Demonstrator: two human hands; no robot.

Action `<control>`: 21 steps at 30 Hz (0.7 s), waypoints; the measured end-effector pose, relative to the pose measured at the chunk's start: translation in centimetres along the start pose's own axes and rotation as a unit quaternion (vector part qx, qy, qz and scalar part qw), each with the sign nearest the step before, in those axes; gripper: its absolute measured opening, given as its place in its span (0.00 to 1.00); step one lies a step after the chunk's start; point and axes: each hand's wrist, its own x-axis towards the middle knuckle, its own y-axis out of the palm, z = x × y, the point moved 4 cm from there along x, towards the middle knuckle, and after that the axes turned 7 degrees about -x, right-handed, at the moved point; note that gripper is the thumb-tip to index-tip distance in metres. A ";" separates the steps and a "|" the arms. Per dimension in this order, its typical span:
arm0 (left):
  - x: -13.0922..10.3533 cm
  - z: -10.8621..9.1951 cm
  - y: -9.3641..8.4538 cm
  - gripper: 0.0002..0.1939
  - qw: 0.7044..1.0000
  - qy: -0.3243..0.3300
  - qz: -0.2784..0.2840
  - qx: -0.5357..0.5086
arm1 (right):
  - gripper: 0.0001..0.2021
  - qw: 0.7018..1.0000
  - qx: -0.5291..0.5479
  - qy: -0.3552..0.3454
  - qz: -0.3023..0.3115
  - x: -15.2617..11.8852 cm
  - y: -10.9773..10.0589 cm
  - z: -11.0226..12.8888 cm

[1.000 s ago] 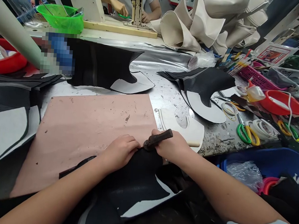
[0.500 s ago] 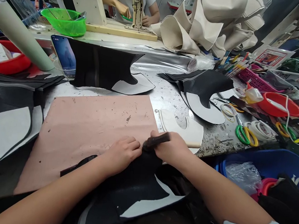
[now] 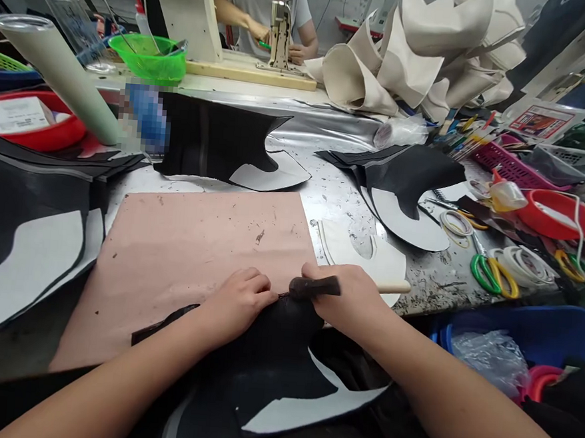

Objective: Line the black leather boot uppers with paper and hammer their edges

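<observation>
Currently my right hand is curled round a dark-headed hammer (its pale handle pokes out behind), and my left hand, half curled, touches the top edge of a black piece, pinching or pressing I can't tell, at the pink board's near side.

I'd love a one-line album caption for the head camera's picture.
At a pink mat, the left hand touches a black piece while the right hand grips a hammer.
</observation>
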 end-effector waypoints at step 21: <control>-2.0 0.9 -0.9 0.14 0.987 -0.093 0.043 -0.124 | 0.07 0.995 0.032 -0.055 0.072 1.5 -0.6 2.0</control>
